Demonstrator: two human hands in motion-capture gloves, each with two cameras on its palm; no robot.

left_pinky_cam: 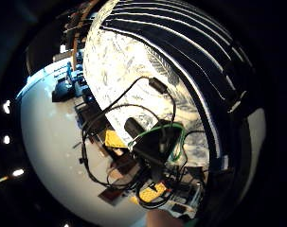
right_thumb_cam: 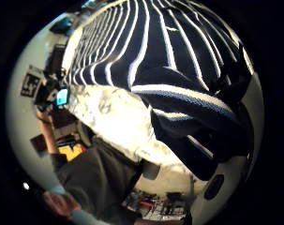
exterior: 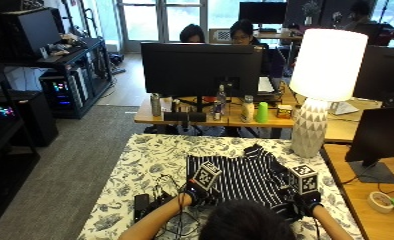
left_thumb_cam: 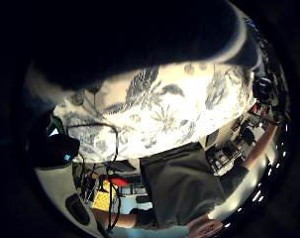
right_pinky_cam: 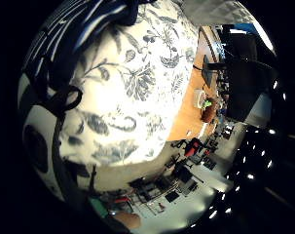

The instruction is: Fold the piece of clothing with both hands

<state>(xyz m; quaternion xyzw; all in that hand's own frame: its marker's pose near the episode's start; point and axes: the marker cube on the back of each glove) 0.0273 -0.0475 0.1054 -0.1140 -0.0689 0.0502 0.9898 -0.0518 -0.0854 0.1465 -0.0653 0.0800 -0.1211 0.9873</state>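
Spread flat on the floral tablecloth [exterior: 144,160] near the table's near edge: a dark navy striped top [exterior: 240,175] with thin white stripes, one part of it reaching toward the far edge beside the white lamp [exterior: 320,90] that stands at the table's far right corner. Near hem hidden behind the person's head in the outside view.

Left hand [exterior: 196,192] in a black glove at the striped top's near left corner, low on the cloth – fingers not visible in any view, so cannot tell whether gripping the fabric or only resting on it. From the left palm views, only the patterned tablecloth and the stripes of the garment close under the palm.

Right hand [exterior: 308,201] at the near right corner of the striped top, again with fingers hidden. In the right thumb-side palm view, a raised fold of striped fabric [right_thumb_cam: 188,112] bunched close to the palm – held or merely lying there, cannot tell.

Small black device [exterior: 141,201] with cables lying on the tablecloth near the table's near left edge, just beside the left forearm.
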